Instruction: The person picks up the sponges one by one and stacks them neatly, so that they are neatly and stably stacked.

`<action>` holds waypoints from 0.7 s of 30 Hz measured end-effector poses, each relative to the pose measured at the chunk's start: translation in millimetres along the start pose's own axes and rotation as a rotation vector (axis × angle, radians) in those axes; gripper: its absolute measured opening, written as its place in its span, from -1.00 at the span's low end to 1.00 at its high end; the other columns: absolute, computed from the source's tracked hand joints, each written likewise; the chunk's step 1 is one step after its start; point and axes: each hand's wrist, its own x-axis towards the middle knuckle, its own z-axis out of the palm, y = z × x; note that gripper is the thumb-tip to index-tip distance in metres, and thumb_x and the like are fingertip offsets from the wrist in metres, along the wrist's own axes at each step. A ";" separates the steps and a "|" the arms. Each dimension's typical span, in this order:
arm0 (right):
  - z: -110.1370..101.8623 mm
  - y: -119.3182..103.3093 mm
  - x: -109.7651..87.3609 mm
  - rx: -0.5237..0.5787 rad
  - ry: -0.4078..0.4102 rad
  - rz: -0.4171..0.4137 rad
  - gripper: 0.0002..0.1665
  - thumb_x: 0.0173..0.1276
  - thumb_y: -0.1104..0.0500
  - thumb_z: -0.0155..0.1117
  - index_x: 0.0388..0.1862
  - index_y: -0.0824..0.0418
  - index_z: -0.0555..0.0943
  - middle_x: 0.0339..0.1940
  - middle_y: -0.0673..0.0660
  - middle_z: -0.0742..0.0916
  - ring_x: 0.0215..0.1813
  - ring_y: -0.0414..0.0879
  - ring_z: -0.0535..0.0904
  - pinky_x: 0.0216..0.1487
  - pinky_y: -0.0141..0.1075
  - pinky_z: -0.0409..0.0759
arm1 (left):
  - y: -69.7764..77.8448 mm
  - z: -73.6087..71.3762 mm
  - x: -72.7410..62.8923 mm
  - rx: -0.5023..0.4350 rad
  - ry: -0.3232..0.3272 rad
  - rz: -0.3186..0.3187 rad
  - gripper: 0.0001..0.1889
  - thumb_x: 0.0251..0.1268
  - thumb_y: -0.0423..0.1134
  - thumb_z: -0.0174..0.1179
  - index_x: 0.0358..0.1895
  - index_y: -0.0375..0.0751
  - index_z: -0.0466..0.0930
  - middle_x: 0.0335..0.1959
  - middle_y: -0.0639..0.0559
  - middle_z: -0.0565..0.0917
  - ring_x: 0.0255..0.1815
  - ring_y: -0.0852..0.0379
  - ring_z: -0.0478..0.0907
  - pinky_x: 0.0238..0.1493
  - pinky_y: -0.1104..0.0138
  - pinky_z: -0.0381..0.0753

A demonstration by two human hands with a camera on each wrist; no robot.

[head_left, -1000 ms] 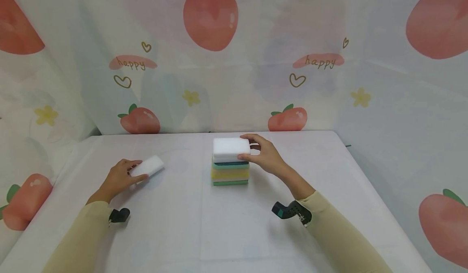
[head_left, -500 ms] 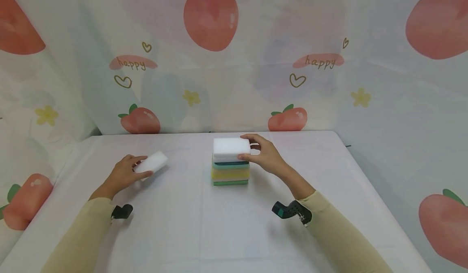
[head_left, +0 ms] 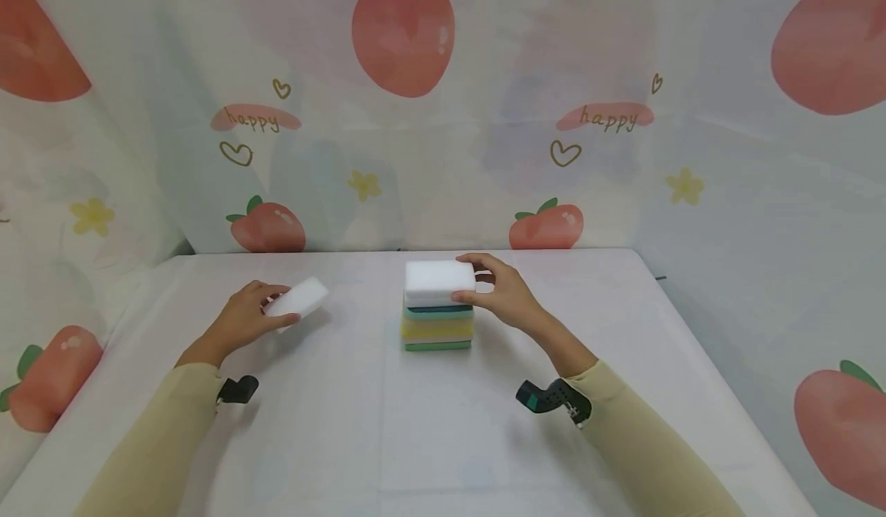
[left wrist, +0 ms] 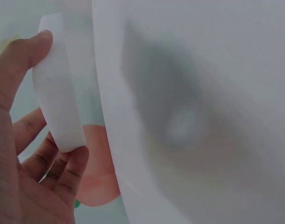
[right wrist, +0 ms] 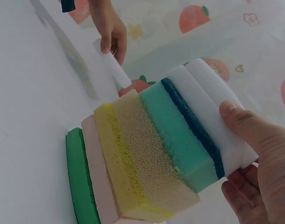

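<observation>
My left hand (head_left: 238,317) pinches a white sponge (head_left: 304,297) by its sides, thumb on one end and fingertips on the other. In the left wrist view this white block (left wrist: 60,88) is tilted over the tabletop, its shadow apart from it. At the middle of the table stands a stack of sponges (head_left: 437,328). My right hand (head_left: 508,295) holds the top of that stack, with thumb and fingers around the white sponges (right wrist: 215,93). Below them, the right wrist view has a teal sponge (right wrist: 173,130) with a dark blue layer, then beige, yellow, pink and green ones.
A white cloth covers the table (head_left: 332,440). Behind it hangs a curtain (head_left: 477,148) printed with peaches, hearts and flowers, close to the table's back edge. Black wrist cameras (head_left: 554,399) sit at both cuffs.
The left hand has moved right and away from me, carrying the white sponge closer to the stack. The right hand and the stack have stayed in place.
</observation>
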 end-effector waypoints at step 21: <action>-0.1 -3.3 -1.6 -0.014 0.001 -0.002 -0.25 0.17 0.10 0.53 0.32 0.19 0.47 0.24 0.19 0.58 0.21 0.14 0.54 0.27 -0.04 0.52 | 48.0 -14.6 34.5 0.028 0.037 0.147 -0.32 0.13 0.06 0.41 0.23 -0.30 0.55 0.02 -0.21 0.54 -0.02 -0.13 0.51 -0.02 0.03 0.52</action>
